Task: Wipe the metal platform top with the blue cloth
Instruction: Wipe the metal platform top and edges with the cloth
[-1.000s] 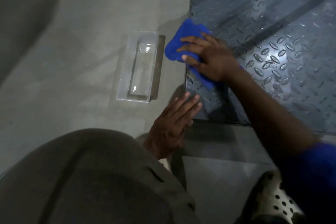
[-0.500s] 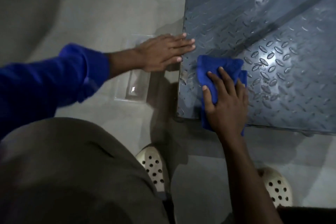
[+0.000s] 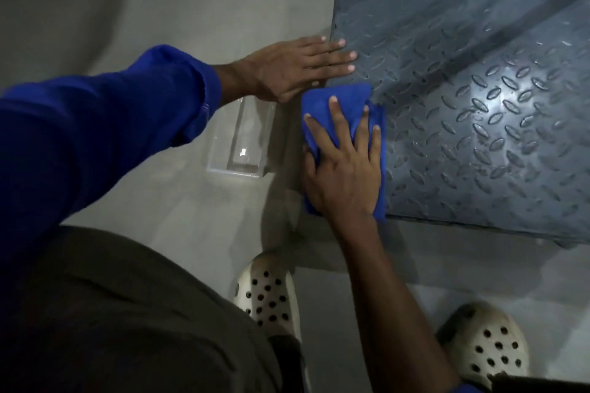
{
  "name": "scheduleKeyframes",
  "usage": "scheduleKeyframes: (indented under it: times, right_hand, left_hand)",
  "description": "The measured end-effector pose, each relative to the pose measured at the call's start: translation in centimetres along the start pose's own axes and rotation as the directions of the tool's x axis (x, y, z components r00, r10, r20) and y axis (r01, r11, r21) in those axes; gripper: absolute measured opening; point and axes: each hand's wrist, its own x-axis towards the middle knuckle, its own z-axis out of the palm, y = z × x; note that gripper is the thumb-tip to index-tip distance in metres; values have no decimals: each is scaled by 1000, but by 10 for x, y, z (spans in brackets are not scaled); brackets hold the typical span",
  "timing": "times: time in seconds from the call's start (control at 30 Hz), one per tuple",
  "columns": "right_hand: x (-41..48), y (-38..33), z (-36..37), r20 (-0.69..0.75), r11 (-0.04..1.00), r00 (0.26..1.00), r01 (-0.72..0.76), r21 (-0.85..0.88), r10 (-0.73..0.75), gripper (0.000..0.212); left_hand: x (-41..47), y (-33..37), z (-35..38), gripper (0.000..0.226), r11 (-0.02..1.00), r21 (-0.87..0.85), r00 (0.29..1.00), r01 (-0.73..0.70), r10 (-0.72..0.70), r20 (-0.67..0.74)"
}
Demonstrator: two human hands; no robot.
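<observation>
The metal platform (image 3: 472, 112) is a dark grey tread plate with raised oval studs, filling the upper right. A folded blue cloth (image 3: 341, 99) lies on its near left corner, hanging slightly over the left edge. My right hand (image 3: 346, 166) presses flat on the cloth with fingers spread. My left hand (image 3: 297, 68) lies flat and open, fingertips on the platform's left edge just beyond the cloth, holding nothing.
A clear plastic tray (image 3: 245, 140) sits on the grey concrete floor (image 3: 159, 3) left of the platform, partly under my left wrist. My two cream perforated clogs (image 3: 271, 293) (image 3: 485, 348) stand below the platform's front edge. Metal rails rise at the platform's far side.
My right hand and the cloth slid left to the platform's left edge. My left hand, earlier at the near corner, now stays flat on the left edge.
</observation>
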Motion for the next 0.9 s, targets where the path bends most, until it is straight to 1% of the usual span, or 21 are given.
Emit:
scheduleKeyframes:
  times: [0.1,0.17,0.23,0.3,0.37,0.43,0.57,0.63,0.77,0.83,0.9]
  right_hand:
    - [-44,-7,1,3,999,999,-33,3,33,62]
    - [-69,-8,2,5,999,999,-48,14,48,62]
    - [-60,-8,3,7,998,998,-57,13,57,60]
    - [-36,-10,4,5,998,998,-65,-5,65,57]
    - [-25,-10,4,-14,997,997,-73,-1,73,56]
    - [-40,-12,5,-14,997,997,-78,14,78,59]
    - [-78,-17,9,-11,998,998,-59,0,59,64]
    - [-59,-17,9,-4,999,999,-47,4,47,62]
    - [1,-15,7,9,999,1000,-6,-34,6,60]
    - [-7,-17,6,-15,999,999,-32,-24,32,61]
    - [-42,-23,6,-45,998,997,-64,-10,64,63]
  left_hand:
    - [0,-1,-3,51,998,-46,994,-35,30,-109]
    - [2,8,3,48,993,-115,984,18,-38,-175]
    - [4,17,11,47,975,-201,971,93,-134,-199]
    - [4,20,12,48,961,-246,969,130,-175,-173]
    - [3,19,9,52,952,-255,972,168,-203,-118]
    - [4,18,6,55,950,-253,975,183,-208,-74]
    - [6,15,5,56,961,-213,980,175,-191,-56]
    - [8,12,3,56,958,-213,978,191,-204,-38]
    - [21,7,-8,63,940,-208,962,271,-259,81]
    - [24,6,-10,65,940,-201,960,277,-259,109]
    - [24,6,-7,64,946,-182,963,268,-255,93]
